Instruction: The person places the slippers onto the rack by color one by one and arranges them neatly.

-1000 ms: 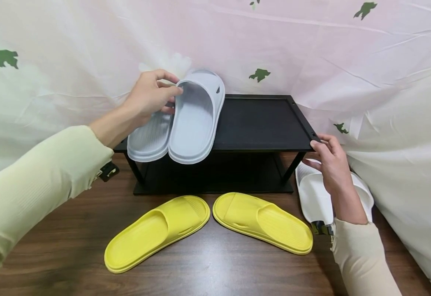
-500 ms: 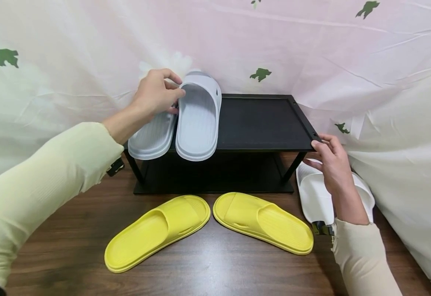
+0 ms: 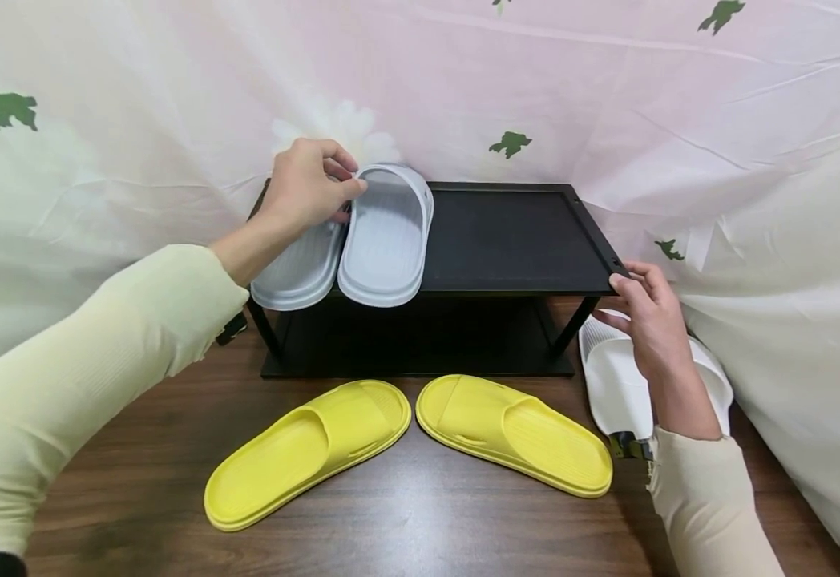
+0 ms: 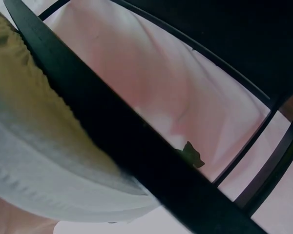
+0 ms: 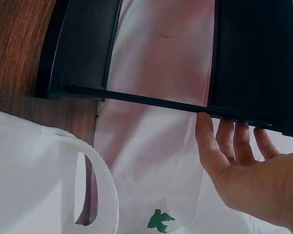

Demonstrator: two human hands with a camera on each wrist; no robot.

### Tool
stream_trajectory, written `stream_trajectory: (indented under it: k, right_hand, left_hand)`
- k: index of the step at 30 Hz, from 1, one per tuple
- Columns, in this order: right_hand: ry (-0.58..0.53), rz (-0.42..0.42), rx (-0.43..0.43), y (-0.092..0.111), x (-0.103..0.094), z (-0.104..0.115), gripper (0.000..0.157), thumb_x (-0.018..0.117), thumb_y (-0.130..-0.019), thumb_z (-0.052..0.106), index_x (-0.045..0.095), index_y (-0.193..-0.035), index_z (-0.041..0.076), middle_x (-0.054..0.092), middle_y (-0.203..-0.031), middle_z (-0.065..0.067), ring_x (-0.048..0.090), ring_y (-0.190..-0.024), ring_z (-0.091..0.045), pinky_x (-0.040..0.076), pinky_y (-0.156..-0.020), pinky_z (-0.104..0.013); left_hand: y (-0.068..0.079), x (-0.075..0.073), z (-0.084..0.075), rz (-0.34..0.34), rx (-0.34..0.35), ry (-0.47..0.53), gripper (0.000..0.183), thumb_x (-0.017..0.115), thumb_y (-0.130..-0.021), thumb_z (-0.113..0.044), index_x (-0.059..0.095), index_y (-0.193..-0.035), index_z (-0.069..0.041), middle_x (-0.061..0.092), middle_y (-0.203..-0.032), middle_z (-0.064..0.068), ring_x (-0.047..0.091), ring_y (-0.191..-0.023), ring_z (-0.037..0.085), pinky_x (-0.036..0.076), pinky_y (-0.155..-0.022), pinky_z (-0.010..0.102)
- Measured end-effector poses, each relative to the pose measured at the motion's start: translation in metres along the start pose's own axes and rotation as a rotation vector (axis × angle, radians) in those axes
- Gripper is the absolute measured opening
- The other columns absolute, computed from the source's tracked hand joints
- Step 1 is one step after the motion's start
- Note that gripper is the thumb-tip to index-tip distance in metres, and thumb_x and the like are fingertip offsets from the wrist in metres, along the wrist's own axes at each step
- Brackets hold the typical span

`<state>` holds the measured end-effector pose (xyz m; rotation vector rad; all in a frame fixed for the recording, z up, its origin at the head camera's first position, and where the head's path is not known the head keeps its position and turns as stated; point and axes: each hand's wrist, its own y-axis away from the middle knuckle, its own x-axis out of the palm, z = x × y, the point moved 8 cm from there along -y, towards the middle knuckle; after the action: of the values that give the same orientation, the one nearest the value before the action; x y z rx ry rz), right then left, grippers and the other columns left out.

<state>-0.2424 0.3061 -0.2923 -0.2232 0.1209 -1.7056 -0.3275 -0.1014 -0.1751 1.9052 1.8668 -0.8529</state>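
The right hand holds the shelf, so the left hand, which seems to pinch the gray slipper on top, should gently line it up beside its twin.

Your rack looks smooth, matt metal. Your grey slippers: matt plastic, ridged inside. You see glossy wood-grain floor.

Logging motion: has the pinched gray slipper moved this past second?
Yes, down: the pinched gray slipper sank at its far end toward the black shoe rack.
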Motion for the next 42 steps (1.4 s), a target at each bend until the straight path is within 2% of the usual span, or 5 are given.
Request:
stream_trajectory:
  k: [6,12,23,33,42]
  right_hand:
    - [0.011,-0.015,0.009,0.001,-0.002,-0.001,0.018,0.058,-0.104,0.017,0.051,-0.121,0.015,0.056,-0.11,-0.004,0.072,-0.079,-0.011,0.059,-0.072,-0.023]
    - [0.007,-0.012,0.022,0.0,-0.004,-0.002,0.019,0.057,-0.104,0.016,0.05,-0.121,0.016,0.056,-0.109,-0.002,0.072,-0.08,-0.011,0.059,-0.073,-0.023]
    - [0.008,-0.018,0.029,-0.001,-0.005,-0.001,0.019,0.057,-0.104,0.017,0.05,-0.121,0.016,0.055,-0.109,-0.003,0.072,-0.081,-0.011,0.059,-0.073,-0.023]
    - [-0.001,-0.015,0.028,-0.003,-0.002,-0.002,0.018,0.057,-0.104,0.016,0.051,-0.12,0.016,0.056,-0.108,-0.002,0.072,-0.08,-0.012,0.059,-0.072,-0.023]
    - [-0.015,-0.008,0.011,-0.005,-0.002,0.0,0.018,0.057,-0.104,0.015,0.051,-0.12,0.015,0.057,-0.109,-0.003,0.072,-0.08,-0.013,0.059,-0.072,-0.024]
  left_hand:
    - [0.0,0.002,-0.004,0.003,0.028,-0.072,0.024,0.073,-0.095,-0.016,0.067,-0.114,-0.003,0.069,-0.117,0.011,0.072,-0.064,0.012,0.059,-0.062,0.024]
    - [0.0,0.001,-0.003,0.003,0.029,-0.077,0.026,0.078,-0.091,-0.015,0.068,-0.113,-0.003,0.069,-0.115,0.01,0.07,-0.061,0.009,0.057,-0.059,0.022]
    - [0.005,-0.002,-0.002,0.006,0.01,0.025,0.028,0.079,-0.089,-0.01,0.068,-0.114,-0.002,0.065,-0.119,0.011,0.072,-0.065,0.012,0.06,-0.064,0.026]
    - [0.023,-0.02,0.0,-0.038,0.004,0.128,0.027,0.079,-0.09,-0.012,0.067,-0.113,-0.005,0.065,-0.12,0.013,0.073,-0.083,0.02,0.06,-0.074,0.028]
    - [0.056,-0.035,0.01,-0.079,0.088,0.097,0.034,0.078,-0.091,-0.028,0.069,-0.116,-0.007,0.069,-0.109,0.005,0.062,-0.092,0.019,0.05,-0.076,0.025]
